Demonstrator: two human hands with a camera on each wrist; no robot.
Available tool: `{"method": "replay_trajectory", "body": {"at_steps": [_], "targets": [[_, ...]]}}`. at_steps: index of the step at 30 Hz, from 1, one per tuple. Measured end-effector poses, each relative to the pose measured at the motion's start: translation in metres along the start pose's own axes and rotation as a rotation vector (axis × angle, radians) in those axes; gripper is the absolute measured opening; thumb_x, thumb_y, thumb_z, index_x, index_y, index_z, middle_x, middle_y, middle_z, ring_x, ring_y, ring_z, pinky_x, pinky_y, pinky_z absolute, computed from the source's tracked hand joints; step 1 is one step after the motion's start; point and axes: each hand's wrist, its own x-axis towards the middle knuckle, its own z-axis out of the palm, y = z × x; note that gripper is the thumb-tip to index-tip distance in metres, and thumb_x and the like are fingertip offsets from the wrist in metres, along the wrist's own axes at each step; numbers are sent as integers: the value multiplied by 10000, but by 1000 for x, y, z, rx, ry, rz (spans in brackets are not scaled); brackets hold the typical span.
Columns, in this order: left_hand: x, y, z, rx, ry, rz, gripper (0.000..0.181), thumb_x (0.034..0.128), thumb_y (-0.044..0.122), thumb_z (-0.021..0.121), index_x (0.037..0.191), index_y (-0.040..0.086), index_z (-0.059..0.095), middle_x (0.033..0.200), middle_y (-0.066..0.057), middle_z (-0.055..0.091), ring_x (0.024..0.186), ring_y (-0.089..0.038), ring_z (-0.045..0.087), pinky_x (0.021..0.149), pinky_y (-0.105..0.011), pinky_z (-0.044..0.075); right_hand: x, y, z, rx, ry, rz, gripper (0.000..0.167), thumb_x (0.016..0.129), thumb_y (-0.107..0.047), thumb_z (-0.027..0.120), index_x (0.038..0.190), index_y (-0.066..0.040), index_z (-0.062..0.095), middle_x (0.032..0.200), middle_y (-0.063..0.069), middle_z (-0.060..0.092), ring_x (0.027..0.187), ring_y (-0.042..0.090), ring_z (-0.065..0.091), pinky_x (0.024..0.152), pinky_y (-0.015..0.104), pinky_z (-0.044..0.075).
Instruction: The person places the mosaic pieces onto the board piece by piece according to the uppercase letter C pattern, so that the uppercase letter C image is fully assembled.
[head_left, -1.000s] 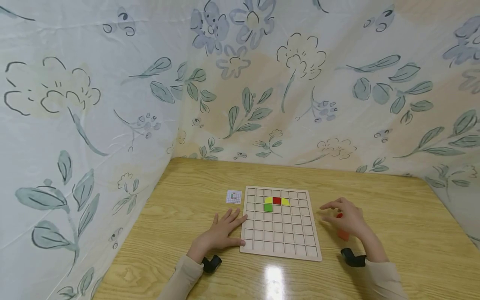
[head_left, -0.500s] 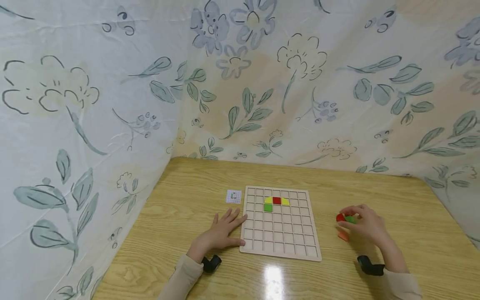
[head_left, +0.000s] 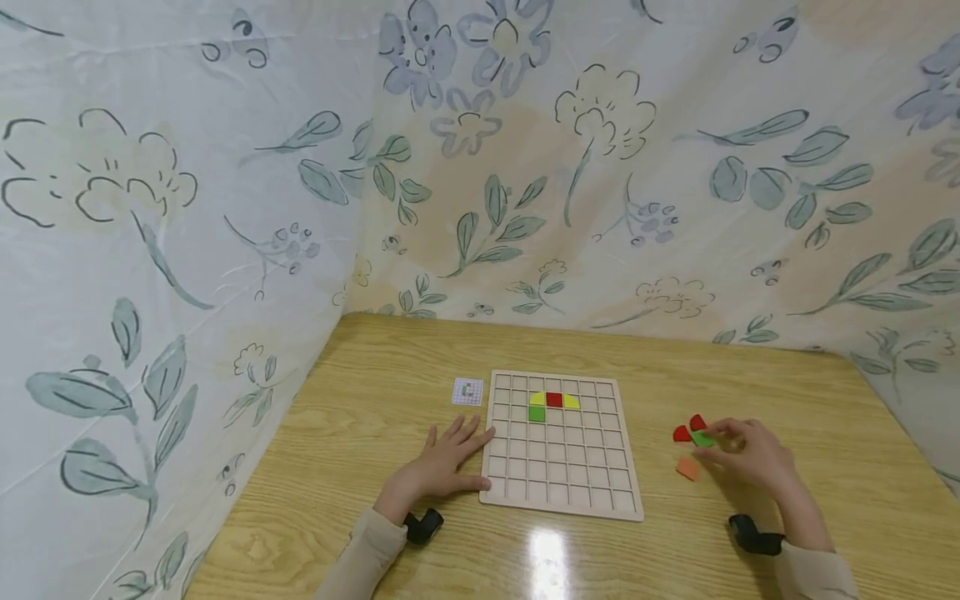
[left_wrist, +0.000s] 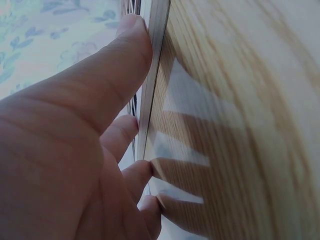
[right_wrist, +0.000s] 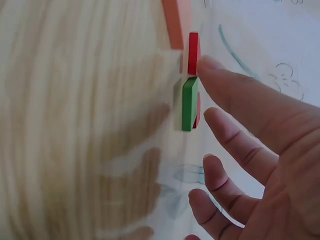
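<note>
My left hand (head_left: 442,467) lies with fingers spread at the left side of a pale wooden grid board (head_left: 558,492). Its thumb (left_wrist: 125,60) touches the board's edge. My right hand (head_left: 757,454) hovers over several loose tiles right of the board. Its thumb and index finger are spread around a green square tile (head_left: 702,438), with no grip visible. Two red rounded tiles (head_left: 681,433) lie close to the green one, and an orange square tile (head_left: 687,468) lies nearer me. In the right wrist view, the green tile (right_wrist: 189,104) lies flat, apart from the fingertips.
On the board sit a red square tile (head_left: 554,400) between two yellow rounded tiles (head_left: 572,402), and a green square tile (head_left: 537,413). A small printed grid card (head_left: 468,392) lies left of the board. Floral cloth (head_left: 510,208) hangs behind the wooden table (head_left: 405,358).
My right hand has drawn to the right and toward me, uncovering the red, green and orange tiles. The left hand and the tiles on the board stay put.
</note>
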Motion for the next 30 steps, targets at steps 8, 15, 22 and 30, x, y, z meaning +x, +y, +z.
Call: {"method": "replay_trajectory", "body": {"at_steps": [8,15,22,30], "targets": [[0,-1,0,3,1,-1,768,858,492,575,1486,213,232,1559,-99,90,1426,-338,14,1078,-630,-53,1,9,1,24,-42,51,537,776,-515,683,1045,-56,608,1070,229,504,911,321,481,665,469,341],[0,-1,0,-2,2,9,764,861,482,578,1485,202,236,1556,-114,99,1423,-352,24,1073,-639,-50,3,13,3,3,-42,65,558,764,-548,676,1035,-65,610,1071,238,506,928,343,473,661,520,320],[-2,-1,0,-2,1,14,762,864,474,577,1486,199,234,1555,-116,97,1423,-353,21,1073,-637,-54,-1,11,5,5,-35,60,541,778,-536,667,1041,-66,619,1075,235,513,925,336,478,661,500,322],[-4,-2,0,-3,1,7,763,861,488,573,1486,211,233,1559,-93,90,1426,-333,12,1081,-624,-56,-6,14,3,32,-39,12,475,806,-468,673,1060,-67,646,1066,197,551,896,297,492,663,431,334]]}}
